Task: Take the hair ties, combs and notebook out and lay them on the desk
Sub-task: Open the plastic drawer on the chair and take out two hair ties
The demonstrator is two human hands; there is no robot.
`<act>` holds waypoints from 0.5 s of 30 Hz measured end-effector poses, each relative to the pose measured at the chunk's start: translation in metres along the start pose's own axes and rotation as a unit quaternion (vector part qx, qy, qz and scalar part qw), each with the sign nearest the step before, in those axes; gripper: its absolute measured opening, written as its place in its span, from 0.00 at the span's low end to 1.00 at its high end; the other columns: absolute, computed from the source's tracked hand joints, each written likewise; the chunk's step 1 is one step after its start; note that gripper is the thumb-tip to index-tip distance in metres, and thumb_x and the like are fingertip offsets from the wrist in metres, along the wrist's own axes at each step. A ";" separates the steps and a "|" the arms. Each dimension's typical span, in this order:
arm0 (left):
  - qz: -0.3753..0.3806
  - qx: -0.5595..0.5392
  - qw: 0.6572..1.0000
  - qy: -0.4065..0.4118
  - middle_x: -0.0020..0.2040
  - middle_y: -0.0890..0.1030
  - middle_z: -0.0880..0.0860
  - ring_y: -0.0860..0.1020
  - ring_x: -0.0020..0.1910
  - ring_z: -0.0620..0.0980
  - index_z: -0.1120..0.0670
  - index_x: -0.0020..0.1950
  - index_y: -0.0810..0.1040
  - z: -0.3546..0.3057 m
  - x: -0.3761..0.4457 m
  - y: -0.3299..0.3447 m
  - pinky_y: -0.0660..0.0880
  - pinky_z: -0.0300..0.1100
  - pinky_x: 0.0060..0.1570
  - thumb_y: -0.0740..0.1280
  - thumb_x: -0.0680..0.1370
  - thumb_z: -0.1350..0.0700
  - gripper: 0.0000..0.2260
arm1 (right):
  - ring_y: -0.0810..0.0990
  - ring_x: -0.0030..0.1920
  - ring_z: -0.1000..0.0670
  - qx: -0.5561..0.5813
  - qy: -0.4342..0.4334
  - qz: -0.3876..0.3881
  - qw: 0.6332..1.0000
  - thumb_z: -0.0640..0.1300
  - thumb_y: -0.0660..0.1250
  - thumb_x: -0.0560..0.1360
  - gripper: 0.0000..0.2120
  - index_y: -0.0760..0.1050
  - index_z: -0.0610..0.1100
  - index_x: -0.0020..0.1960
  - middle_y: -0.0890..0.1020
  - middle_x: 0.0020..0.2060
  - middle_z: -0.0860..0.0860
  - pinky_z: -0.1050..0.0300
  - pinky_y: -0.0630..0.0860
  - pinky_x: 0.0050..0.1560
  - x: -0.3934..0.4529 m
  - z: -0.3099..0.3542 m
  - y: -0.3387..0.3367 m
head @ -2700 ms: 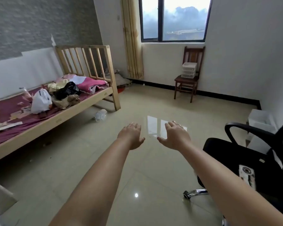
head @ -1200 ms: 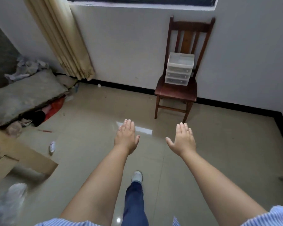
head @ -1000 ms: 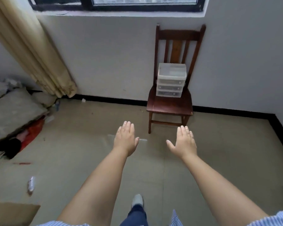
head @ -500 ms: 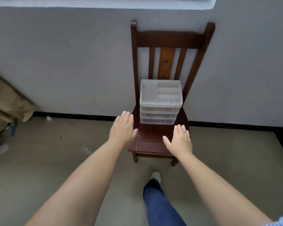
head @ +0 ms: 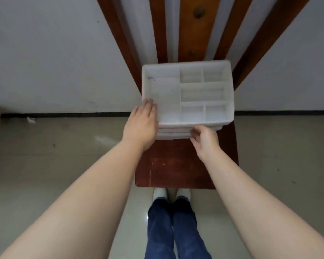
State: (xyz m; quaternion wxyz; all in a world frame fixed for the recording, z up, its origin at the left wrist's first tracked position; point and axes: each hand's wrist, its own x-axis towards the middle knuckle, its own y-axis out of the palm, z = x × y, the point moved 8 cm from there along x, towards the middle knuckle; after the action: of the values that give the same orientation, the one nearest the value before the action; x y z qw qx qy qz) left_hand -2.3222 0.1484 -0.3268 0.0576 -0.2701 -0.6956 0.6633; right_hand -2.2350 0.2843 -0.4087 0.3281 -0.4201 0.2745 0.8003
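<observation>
**White drawer organizer between the hands**

The white plastic drawer organizer [head: 187, 94] sits upright, its divided top tray showing bare compartments. Its near-left corner lies under the left fingers [head: 148, 105]; its stacked drawer fronts meet the right fingertips [head: 195, 132].

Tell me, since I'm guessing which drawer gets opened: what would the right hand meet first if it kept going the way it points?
Probably the drawer fronts of the white plastic drawer organiser; the right hand already looks at them, though contact is unclear.
</observation>
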 end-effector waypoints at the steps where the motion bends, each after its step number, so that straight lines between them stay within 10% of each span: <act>1: 0.007 0.000 1.000 0.013 0.78 0.54 0.59 0.51 0.77 0.55 0.62 0.75 0.54 0.001 0.003 0.004 0.50 0.49 0.75 0.53 0.83 0.58 0.22 | 0.77 0.55 0.44 0.059 0.023 0.013 0.998 0.31 0.57 0.77 0.07 0.71 0.37 0.51 0.77 0.43 0.44 0.51 0.67 0.66 0.004 -0.003 0.005; 8: -0.033 -0.007 0.995 0.091 0.60 0.77 0.71 0.71 0.62 0.74 0.72 0.57 0.76 -0.009 -0.002 0.010 0.66 0.71 0.59 0.70 0.72 0.68 0.15 | 0.76 0.42 0.50 0.225 0.059 0.065 0.970 0.30 0.58 0.76 0.08 0.69 0.41 0.44 0.75 0.38 0.47 0.50 0.67 0.61 0.011 -0.031 0.016; 15: -0.019 0.000 0.997 0.070 0.72 0.67 0.65 0.58 0.74 0.65 0.67 0.68 0.68 -0.004 0.003 0.020 0.53 0.61 0.73 0.61 0.80 0.62 0.17 | 0.76 0.39 0.50 0.145 0.092 -0.042 0.984 0.31 0.60 0.77 0.09 0.70 0.41 0.40 0.74 0.35 0.45 0.45 0.67 0.66 -0.021 -0.082 -0.034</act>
State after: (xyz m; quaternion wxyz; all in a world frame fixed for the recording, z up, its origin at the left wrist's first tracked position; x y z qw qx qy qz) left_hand -2.3165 0.1528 -0.3463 0.1185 -0.3030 -0.6949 0.6413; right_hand -2.1595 0.2415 -0.4366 0.3920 -0.4508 0.3987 0.6958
